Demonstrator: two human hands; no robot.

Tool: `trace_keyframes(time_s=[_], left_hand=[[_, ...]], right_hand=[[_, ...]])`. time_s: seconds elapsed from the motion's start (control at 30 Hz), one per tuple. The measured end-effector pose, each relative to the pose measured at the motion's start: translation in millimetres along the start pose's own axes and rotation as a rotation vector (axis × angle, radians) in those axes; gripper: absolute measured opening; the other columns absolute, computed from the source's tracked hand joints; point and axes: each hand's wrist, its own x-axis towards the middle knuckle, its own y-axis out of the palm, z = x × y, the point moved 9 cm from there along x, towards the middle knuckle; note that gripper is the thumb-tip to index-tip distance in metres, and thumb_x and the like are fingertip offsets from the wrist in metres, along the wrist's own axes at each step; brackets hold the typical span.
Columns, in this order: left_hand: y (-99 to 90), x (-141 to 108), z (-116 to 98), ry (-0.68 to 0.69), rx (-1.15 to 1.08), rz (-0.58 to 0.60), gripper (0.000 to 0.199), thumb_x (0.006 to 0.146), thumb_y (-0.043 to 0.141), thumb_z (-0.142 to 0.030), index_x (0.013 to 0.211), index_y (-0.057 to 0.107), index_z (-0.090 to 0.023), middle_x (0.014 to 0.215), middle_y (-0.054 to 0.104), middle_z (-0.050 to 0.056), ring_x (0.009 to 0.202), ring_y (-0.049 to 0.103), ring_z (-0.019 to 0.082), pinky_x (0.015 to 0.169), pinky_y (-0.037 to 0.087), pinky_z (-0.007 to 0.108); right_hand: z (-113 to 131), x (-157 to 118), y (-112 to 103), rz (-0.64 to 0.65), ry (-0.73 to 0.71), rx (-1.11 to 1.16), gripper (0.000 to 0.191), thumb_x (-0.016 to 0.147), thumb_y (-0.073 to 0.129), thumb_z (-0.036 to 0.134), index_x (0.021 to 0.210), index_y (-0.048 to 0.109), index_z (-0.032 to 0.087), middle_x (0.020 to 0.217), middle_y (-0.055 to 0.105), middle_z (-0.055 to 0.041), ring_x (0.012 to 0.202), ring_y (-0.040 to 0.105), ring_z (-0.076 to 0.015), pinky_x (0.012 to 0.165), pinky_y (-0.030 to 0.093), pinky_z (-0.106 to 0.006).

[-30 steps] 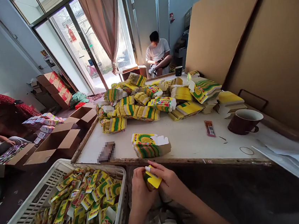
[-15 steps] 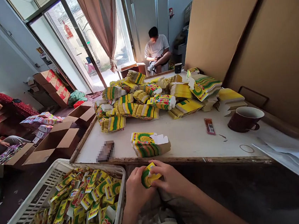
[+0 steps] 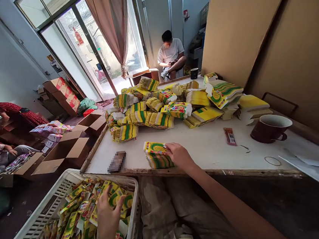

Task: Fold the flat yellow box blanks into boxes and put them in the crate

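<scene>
My left hand (image 3: 109, 212) hovers over the white plastic basket (image 3: 137, 209) with its fingers spread and nothing between them. Beneath it lie many small yellow-and-green folded cartons (image 3: 69, 227). On the table's near side, my right hand (image 3: 181, 157) is at the right end of a stack of flat cartons (image 3: 155, 154). Its fingers pinch the flaps of a flat carton at the top. The hand covers the stack's right end.
Behind are heaped bundles of flat cartons (image 3: 150, 113) on the white table (image 3: 205, 154). Nearby are a blurred phone-like object (image 3: 117, 162), a small red packet (image 3: 230, 136) and a dark mug (image 3: 269, 129). Open cardboard boxes (image 3: 63, 152) stand left. Other people sit or bend farther off.
Both hands have parted from the small carton they held at the lap. The left has moved to over the basket, empty; the right has reached forward to the stack.
</scene>
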Motion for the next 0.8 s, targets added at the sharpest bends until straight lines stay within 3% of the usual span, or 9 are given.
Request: trace_keyframes(time_s=[0.2,0.37,0.47,0.53,0.6,0.73,0.8], left_hand=[[72.5,-18,-76,0.123,-0.449,0.311,0.048,0.075,0.069,-0.048,0.114,0.067,-0.021,0.118,0.070,0.011,0.113,0.064,0.030,0.101,0.048,0.048],[119.8,-30,-114,0.028,-0.861,0.546,0.054,0.072,0.077,-0.043,0.120,0.064,-0.021,0.115,0.071,0.013,0.110,0.066,0.028,0.098,0.051,0.044],[127.8,-27,-126,-0.093,-1.263,0.472,0.063,0.068,0.080,-0.048,0.122,0.061,-0.023,0.118,0.069,0.012,0.108,0.067,0.027,0.096,0.052,0.043],[125.0,-24,-132,-0.175,-1.555,0.368,0.056,0.073,0.074,-0.054,0.120,0.061,-0.025,0.118,0.068,0.009,0.110,0.065,0.026,0.097,0.051,0.044],[119.2,-22,-137,-0.243,-1.754,0.283,0.044,0.080,0.066,-0.055,0.112,0.064,-0.024,0.110,0.068,0.007,0.108,0.064,0.025,0.098,0.050,0.043],[100.6,-19,-143,-0.262,-1.937,0.146,0.032,0.078,0.068,-0.049,0.088,0.064,-0.019,0.080,0.060,0.002,0.078,0.062,0.016,0.080,0.054,0.032],[92.7,-20,-140,-0.223,-1.919,0.060,0.034,0.075,0.070,-0.051,0.080,0.060,-0.020,0.070,0.051,-0.002,0.064,0.053,0.012,0.067,0.052,0.026]], right_hand=[[-1,2,8,-0.012,-0.018,0.012,0.022,0.080,0.065,0.011,0.101,0.061,0.018,0.099,0.069,-0.0111,0.093,0.063,-0.0253,0.084,0.047,-0.034],[7,1,-9,-0.070,0.003,0.117,0.030,0.077,0.062,0.008,0.101,0.050,0.019,0.089,0.064,-0.0050,0.083,0.062,-0.0215,0.075,0.048,-0.032],[28,-21,-6,-0.012,-0.059,0.417,0.029,0.078,0.062,0.010,0.098,0.046,0.023,0.080,0.059,0.0017,0.073,0.060,-0.0171,0.069,0.047,-0.029],[51,-46,10,0.139,-0.135,0.665,0.027,0.079,0.062,0.012,0.097,0.047,0.024,0.081,0.059,0.0024,0.070,0.058,-0.0152,0.067,0.047,-0.028],[66,-72,29,0.271,-0.113,0.852,0.028,0.079,0.063,0.014,0.099,0.047,0.024,0.083,0.058,0.0021,0.071,0.057,-0.0143,0.067,0.047,-0.027],[84,-107,59,0.489,-0.028,1.249,0.046,0.075,0.075,0.030,0.112,0.048,0.023,0.095,0.061,-0.0011,0.086,0.059,-0.0164,0.078,0.046,-0.031],[92,-115,66,0.580,-0.045,1.316,0.053,0.071,0.079,0.032,0.115,0.050,0.022,0.101,0.061,-0.0019,0.094,0.058,-0.0179,0.083,0.044,-0.031]])
